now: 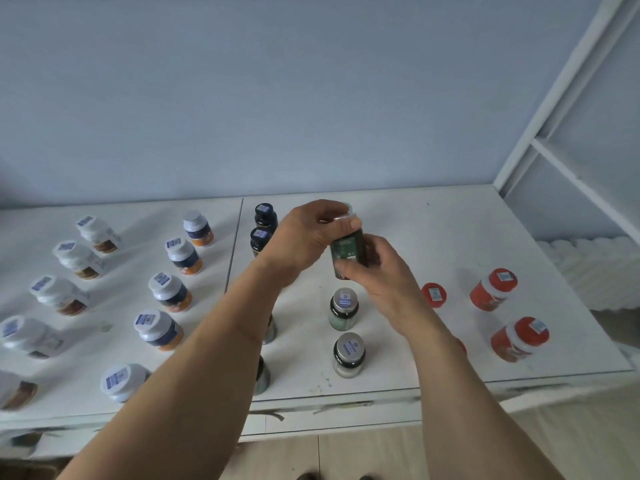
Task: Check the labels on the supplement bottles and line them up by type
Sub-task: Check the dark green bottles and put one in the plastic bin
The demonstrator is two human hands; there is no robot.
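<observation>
Ten white-capped bottles (pixel 162 286), four red (pixel 493 294), three green (pixel 343 309).

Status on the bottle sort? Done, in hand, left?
Mostly done: white-capped bottles stand in columns on the left, dark-capped ones at centre, red jars on the right. In hand: left hand and right hand hold a green-labelled bottle above two matching bottles. Left: setting it in that line.
</observation>
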